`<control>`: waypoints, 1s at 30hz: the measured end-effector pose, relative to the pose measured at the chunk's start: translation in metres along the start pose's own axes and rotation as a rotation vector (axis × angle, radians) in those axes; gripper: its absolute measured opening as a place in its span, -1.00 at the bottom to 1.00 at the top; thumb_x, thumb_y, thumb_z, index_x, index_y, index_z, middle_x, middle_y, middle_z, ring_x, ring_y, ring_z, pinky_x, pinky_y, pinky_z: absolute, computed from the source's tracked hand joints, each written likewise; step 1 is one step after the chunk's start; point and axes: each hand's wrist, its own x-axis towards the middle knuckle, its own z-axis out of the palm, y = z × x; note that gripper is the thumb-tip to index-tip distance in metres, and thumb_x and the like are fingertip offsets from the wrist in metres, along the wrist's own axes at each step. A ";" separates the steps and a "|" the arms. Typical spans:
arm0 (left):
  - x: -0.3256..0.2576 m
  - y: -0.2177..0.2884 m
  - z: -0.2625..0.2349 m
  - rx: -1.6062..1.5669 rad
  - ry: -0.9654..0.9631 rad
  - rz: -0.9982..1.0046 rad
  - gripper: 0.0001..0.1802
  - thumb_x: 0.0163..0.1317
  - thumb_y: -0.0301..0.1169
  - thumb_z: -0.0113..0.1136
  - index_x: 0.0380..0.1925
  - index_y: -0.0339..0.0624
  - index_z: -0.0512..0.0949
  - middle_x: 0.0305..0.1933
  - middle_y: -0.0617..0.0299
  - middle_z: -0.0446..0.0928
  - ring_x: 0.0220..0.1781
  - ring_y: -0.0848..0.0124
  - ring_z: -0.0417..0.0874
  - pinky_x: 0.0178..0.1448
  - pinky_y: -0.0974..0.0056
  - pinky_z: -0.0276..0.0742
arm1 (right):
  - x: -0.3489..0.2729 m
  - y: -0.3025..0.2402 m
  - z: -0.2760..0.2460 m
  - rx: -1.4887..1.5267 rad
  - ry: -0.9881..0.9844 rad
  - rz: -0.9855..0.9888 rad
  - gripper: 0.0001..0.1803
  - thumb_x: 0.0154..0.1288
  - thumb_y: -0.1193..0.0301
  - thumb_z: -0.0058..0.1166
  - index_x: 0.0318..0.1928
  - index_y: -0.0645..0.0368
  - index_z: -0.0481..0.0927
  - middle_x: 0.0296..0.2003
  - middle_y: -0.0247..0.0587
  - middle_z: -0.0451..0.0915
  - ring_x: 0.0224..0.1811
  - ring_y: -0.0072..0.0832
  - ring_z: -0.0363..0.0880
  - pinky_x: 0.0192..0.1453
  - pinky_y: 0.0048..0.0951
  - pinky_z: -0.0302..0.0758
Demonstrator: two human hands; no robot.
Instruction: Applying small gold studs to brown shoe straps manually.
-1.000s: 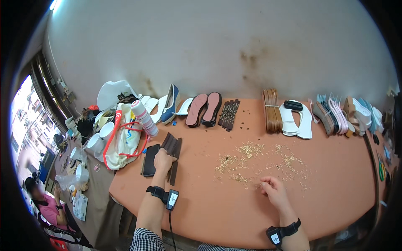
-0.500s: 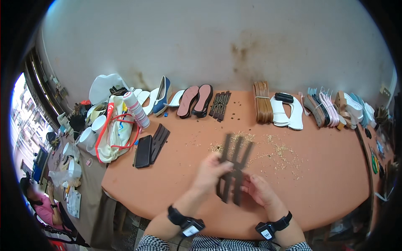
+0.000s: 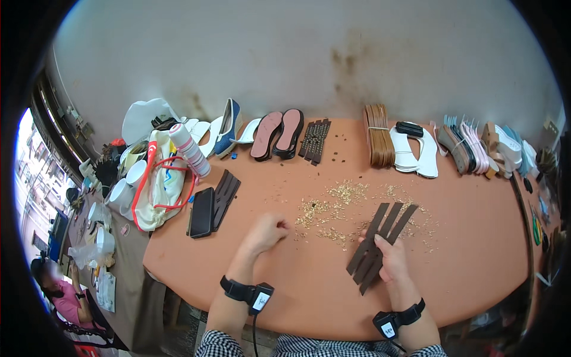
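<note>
My right hand (image 3: pixel 392 262) holds a flat dark brown slotted shoe strap piece (image 3: pixel 383 235), its strips spread at both ends, tilted above the table. The thumb lies across its middle. To the left, my left hand (image 3: pixel 266 232) is closed with fingers curled just over the table; whatever may be in the fingers is hidden. Small gold-coloured bits (image 3: pixel 333 208) lie scattered between and beyond my hands. Farther left, more brown slotted strap pieces (image 3: pixel 226 199) lie partly under a black phone (image 3: pixel 202 212).
Along the wall side of the brown table (image 3: pixel 297 297) stand pink insoles (image 3: pixel 266 137), studded brown straps (image 3: pixel 314 141), a blue shoe (image 3: pixel 229 128), bundled brown strips (image 3: pixel 378 137) and white sole pieces (image 3: pixel 425 157). A spray can (image 3: pixel 189 150) leans on a bag (image 3: pixel 157 196). A person (image 3: pixel 68 297) sits at far left.
My hands have moved apart. The left has let go of the brown strap piece and shifted left; the right has carried the piece to the right.
</note>
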 end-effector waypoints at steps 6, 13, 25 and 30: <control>-0.005 -0.019 0.016 0.038 0.015 0.220 -0.85 -0.12 -0.43 0.22 -0.49 -0.21 0.58 -0.48 0.12 0.52 -0.43 0.32 0.55 -0.34 0.31 0.45 | 0.002 0.003 0.004 -0.080 -0.008 0.028 -0.76 0.20 0.55 -0.11 -0.09 0.29 0.36 -0.24 -0.09 0.53 -0.24 -0.32 0.58 -0.26 -0.40 0.55; -0.006 -0.004 0.025 0.274 0.039 0.258 -0.89 -0.05 -0.37 0.19 -0.51 -0.15 0.55 -0.44 0.14 0.48 -0.33 0.23 0.52 -0.26 0.24 0.42 | -0.001 -0.002 0.004 0.041 -0.076 0.099 -0.69 0.08 0.62 -0.15 -0.09 0.32 0.38 -0.21 -0.07 0.52 -0.21 -0.32 0.55 -0.19 -0.34 0.54; -0.007 -0.004 0.027 0.360 0.145 0.220 -0.85 -0.02 -0.37 0.14 -0.52 -0.22 0.49 -0.43 0.06 0.46 -0.28 0.11 0.50 -0.20 0.17 0.40 | -0.004 -0.009 0.001 0.160 -0.080 0.237 -0.72 0.13 0.61 -0.19 -0.10 0.35 0.37 -0.23 -0.03 0.52 -0.19 -0.30 0.54 -0.23 -0.37 0.52; -0.010 0.000 0.024 0.427 0.114 0.195 -0.87 0.03 -0.35 0.10 -0.51 -0.18 0.48 -0.38 0.11 0.47 -0.23 0.15 0.49 -0.16 0.15 0.41 | -0.003 -0.004 -0.004 0.196 -0.098 0.219 -0.78 0.15 0.59 -0.16 -0.16 0.29 0.40 -0.29 -0.10 0.53 -0.29 -0.38 0.54 -0.26 -0.37 0.52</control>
